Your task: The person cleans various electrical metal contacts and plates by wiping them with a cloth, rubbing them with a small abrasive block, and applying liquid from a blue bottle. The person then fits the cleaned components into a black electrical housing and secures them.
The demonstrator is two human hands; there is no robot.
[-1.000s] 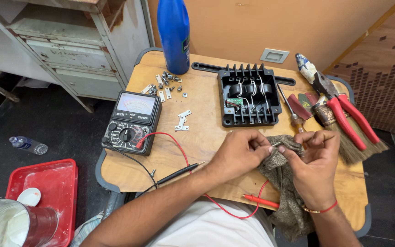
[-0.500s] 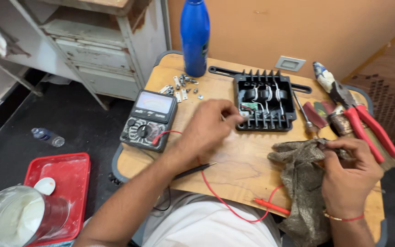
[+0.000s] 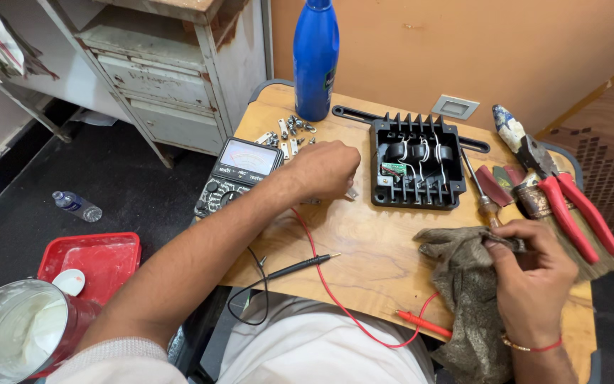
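**Wooden board and its load**

Small wooden tabletop (image 3: 364,249), rounded corners. Far edge: blue bottle (image 3: 315,57), loose metal bits (image 3: 289,131), grey switch plate (image 3: 455,107). Centre: black finned housing (image 3: 415,171). Left: multimeter (image 3: 239,174). Right: screwdriver (image 3: 479,188), red-handled pliers (image 3: 559,192), brush (image 3: 570,235). Near: grey rag (image 3: 463,284), red probe (image 3: 424,323) and black probe (image 3: 300,267).

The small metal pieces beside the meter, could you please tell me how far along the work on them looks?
Done: not visible. In hand: the left hand reaches a small metal piece on the wooden board; the right hand pinches a brownish rag. Left: more loose metal pieces wait near the blue bottle.
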